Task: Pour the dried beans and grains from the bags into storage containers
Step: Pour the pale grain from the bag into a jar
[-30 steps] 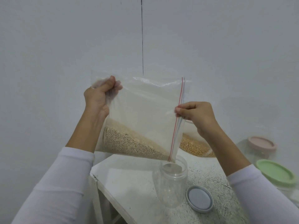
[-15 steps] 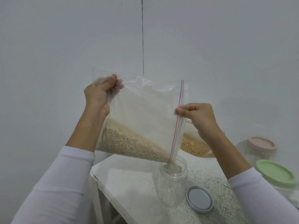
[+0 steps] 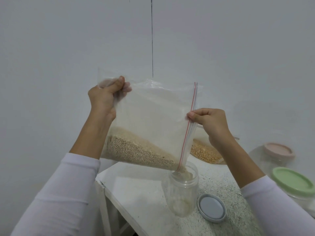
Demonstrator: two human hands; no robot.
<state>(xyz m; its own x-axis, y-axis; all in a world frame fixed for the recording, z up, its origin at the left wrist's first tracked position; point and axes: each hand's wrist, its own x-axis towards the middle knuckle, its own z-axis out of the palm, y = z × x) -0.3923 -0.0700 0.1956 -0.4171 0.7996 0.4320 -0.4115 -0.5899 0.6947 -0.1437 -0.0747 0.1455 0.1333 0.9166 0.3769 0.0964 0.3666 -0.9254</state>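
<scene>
A clear zip bag [image 3: 153,116] with a red zip line hangs tilted above the table, pale grain [image 3: 136,152] piled along its lower side. My left hand [image 3: 104,97] grips the bag's upper left corner. My right hand [image 3: 209,121] pinches the zip edge on the right. The bag's lower right corner dips into the mouth of an open clear jar [image 3: 182,189], and a little grain lies at the jar's bottom.
The jar's grey lid [image 3: 212,207] lies on the speckled table [image 3: 136,188] beside it. Behind sits a bag of yellow kernels [image 3: 204,152]. Jars with a pink lid [image 3: 278,149] and a green lid [image 3: 293,181] stand at right. The table's left edge is near.
The bag has tipped a little further and its lower corner now sits in the jar's mouth; grain has begun to gather at the jar's bottom. Both hands keep their hold.
</scene>
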